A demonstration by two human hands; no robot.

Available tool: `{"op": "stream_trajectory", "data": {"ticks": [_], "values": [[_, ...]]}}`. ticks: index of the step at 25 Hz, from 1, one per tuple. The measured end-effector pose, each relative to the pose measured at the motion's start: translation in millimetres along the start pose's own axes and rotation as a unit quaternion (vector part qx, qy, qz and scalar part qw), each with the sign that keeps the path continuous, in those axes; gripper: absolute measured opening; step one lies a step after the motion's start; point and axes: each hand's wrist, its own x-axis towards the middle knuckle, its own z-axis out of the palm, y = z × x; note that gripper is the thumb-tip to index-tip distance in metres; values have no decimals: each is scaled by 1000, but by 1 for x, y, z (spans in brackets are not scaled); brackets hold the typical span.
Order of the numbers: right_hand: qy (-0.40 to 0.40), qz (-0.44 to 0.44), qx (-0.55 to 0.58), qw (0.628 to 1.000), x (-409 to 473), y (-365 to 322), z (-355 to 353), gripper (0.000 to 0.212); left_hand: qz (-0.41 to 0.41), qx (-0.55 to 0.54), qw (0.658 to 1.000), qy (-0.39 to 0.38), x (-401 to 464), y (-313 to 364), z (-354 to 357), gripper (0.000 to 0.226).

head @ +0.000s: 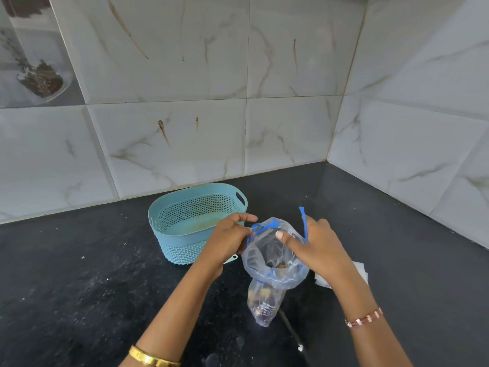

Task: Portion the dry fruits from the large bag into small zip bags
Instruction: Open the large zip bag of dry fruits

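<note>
On the table: a dark, speckled black table (79,287) runs into a corner of pale marbled wall tiles (172,62); white specks dot its surface.

Large bag: a clear plastic zip bag (275,263) with a blue seal strip stands near the middle front, its mouth folded down and spread wide. One blue strip end (304,223) sticks up at the far right of the mouth.

Dry fruits: brown and yellowish pieces (260,295) sit in the lower part of the bag, seen through the plastic below the folded cuff; white print shows on the bag's front.

Left hand: the left hand (230,239) is at the left rim of the bag's mouth, its fingers (244,217) curled and pinching the blue seal edge. A gold bangle (150,357) sits on that wrist.

Right hand: the right hand (317,247) grips the right rim, thumb inside the mouth and the other fingers curled round the outside by the raised strip. A pink and silver bracelet (363,317) is on that wrist.

Basket: a light blue perforated plastic basket (185,247) stands just behind and left of the bag, partly behind the left hand.

Small zip bags: something flat, white or clear (321,280) lies on the table right of the bag, mostly hidden by the right forearm; I cannot tell what it is.
</note>
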Motion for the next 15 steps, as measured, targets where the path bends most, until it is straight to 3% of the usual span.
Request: {"op": "stream_trajectory", "data": {"ticks": [3,5,7,9,12,15], "values": [[-11,5,-67,998,-1,-6,4,82,89,26,996,13,-5,2,3,20],[-16,-26,-102,994,0,-10,7,72,150,102,983,-3,-8,3,4,14],[-13,-76,-124,989,0,-13,9,60,212,243,947,4,-5,-2,4,26],[-17,-109,-112,988,0,-13,9,54,249,301,920,19,-2,-2,4,20],[-45,-118,-12,992,1,-6,4,50,206,235,950,-15,2,-7,2,44],[-58,-106,117,986,2,2,-2,46,61,45,993,-86,6,-11,0,46]]}}
